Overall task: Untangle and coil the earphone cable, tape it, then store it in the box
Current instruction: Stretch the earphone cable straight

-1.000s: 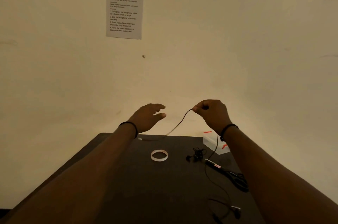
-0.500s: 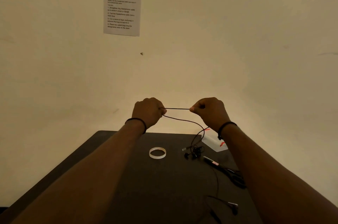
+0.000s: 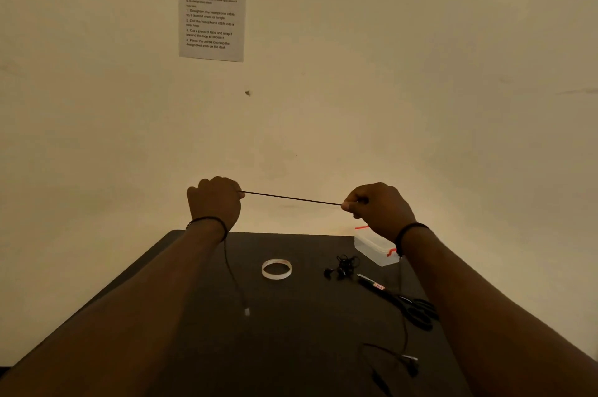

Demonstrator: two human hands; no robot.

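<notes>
The earphone cable (image 3: 291, 198) is stretched taut in the air above the far edge of the dark table (image 3: 291, 332), a straight black line running between two raised fists. The left hand (image 3: 215, 200) has its fingers curled tight around one end of that span, and from under it a slack length of the cable drops past the wrist to a pale plug (image 3: 247, 311) hanging over the table. The right hand (image 3: 377, 210) pinches the other end between thumb and forefinger, the remaining fingers folded in; more cable falls from it and trails down toward the near right of the table, where an earbud (image 3: 411, 361) lies. Each wrist carries a thin dark band. Below the taut cable, on the table, a tape roll (image 3: 276, 269) lies flat, and to its right sits a small black tangle of wire (image 3: 343, 265). Further right, just under the right wrist, is a clear plastic box (image 3: 372, 249) with red marks on it. Nearer than the tangle, black-handled scissors (image 3: 404, 302) lie at an angle. On the wall beyond the cable a printed sheet (image 3: 212, 9) is stuck up high to the left.
</notes>
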